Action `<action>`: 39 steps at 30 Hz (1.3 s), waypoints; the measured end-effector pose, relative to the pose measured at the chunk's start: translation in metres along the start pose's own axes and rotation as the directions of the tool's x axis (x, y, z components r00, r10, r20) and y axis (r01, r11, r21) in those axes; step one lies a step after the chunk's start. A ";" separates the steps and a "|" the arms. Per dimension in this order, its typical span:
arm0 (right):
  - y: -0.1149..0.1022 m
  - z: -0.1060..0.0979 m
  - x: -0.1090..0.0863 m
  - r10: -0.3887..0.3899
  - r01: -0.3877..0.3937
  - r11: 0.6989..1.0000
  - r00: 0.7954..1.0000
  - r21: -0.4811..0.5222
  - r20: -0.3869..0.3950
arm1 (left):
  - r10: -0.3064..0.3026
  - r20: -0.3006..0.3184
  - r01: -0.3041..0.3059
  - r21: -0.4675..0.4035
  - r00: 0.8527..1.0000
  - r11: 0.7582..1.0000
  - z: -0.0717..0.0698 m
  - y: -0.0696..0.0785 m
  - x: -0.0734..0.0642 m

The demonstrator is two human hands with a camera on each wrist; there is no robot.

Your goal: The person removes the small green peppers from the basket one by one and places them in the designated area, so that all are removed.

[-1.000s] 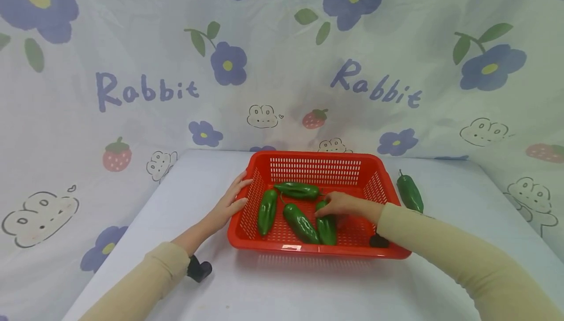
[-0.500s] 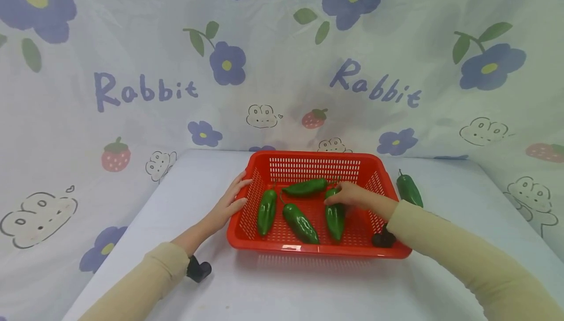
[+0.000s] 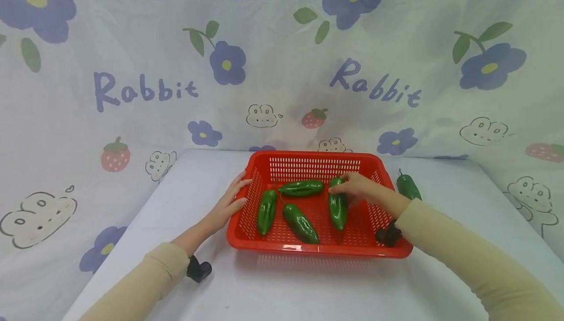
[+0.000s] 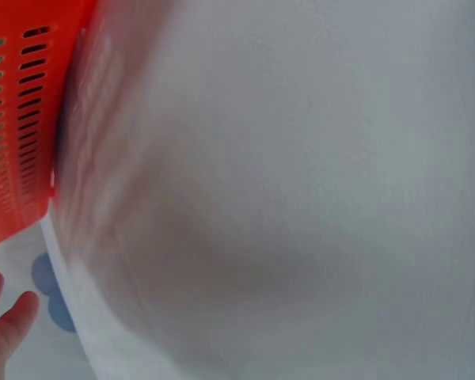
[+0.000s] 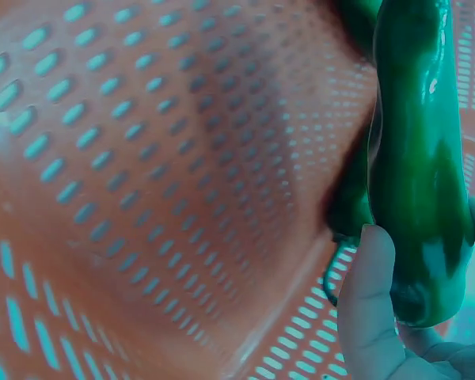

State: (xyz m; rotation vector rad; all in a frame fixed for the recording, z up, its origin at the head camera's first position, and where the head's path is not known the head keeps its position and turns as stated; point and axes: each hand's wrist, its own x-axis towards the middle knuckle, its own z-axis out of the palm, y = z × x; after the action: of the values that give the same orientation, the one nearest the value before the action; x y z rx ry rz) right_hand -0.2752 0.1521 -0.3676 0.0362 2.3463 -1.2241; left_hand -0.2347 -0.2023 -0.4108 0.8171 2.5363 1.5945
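Note:
A red plastic basket (image 3: 319, 249) with slotted walls stands on the white table. My right hand (image 3: 358, 186) reaches into its right half and grips a green pepper (image 3: 338, 211) near the stem end. In the right wrist view the thumb (image 5: 368, 293) presses one side of that pepper and fingers lie on the other. Three more green peppers lie in the basket: one along the left wall (image 3: 266, 213), one slanted in the middle (image 3: 301, 224), one crosswise at the back (image 3: 301, 188). At the basket's left rim my left hand (image 3: 225, 209) rests with fingers extended.
Another green pepper (image 3: 409, 187) lies on the table to the right of the basket, partly behind the right forearm. Black wrist devices (image 3: 199, 269) show at both sleeves. A patterned cloth (image 3: 282, 66) hangs behind the table.
My right hand has moved right and away from me with the pepper it grips. The back pepper shifted right, then slightly back left. My left hand stays at the rim.

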 end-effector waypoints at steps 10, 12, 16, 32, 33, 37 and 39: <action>-0.015 -0.012 -0.012 -0.087 0.086 0.995 0.996 0.059 0.018 | -0.003 -0.006 0.003 -0.013 1.000 1.000 0.000 0.000 0.000; -0.017 -0.014 -0.015 -0.101 0.100 0.993 0.995 0.068 0.016 | -0.008 -0.006 0.007 -0.012 1.000 1.000 0.001 0.000 0.000; -0.022 -0.020 -0.023 -0.140 0.138 0.987 0.990 0.086 0.017 | -0.002 -0.004 0.002 -0.014 1.000 1.000 0.001 -0.001 0.001; -0.028 -0.052 -0.056 -0.231 0.236 0.960 0.972 0.147 -0.052 | 0.011 -0.012 -0.011 -0.006 1.000 1.000 0.001 -0.003 0.001; -0.027 -0.054 -0.057 -0.231 0.238 0.960 0.971 0.149 -0.057 | 0.012 -0.013 -0.012 -0.006 1.000 1.000 0.001 -0.003 0.001; -0.024 -0.063 -0.064 -0.231 0.243 0.961 0.968 0.136 -0.095 | 0.017 -0.012 -0.017 -0.011 1.000 1.000 0.001 -0.002 0.000; -0.021 -0.067 -0.067 -0.230 0.244 0.962 0.967 0.126 -0.112 | 0.020 -0.011 -0.020 -0.013 1.000 1.000 0.001 -0.002 0.000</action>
State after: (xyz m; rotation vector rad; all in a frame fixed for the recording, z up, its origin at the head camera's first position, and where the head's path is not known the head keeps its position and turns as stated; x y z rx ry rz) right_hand -0.2487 0.2045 -0.2906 -0.1475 2.3968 -1.5316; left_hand -0.2354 -0.2021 -0.4128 0.8377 2.5300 1.6247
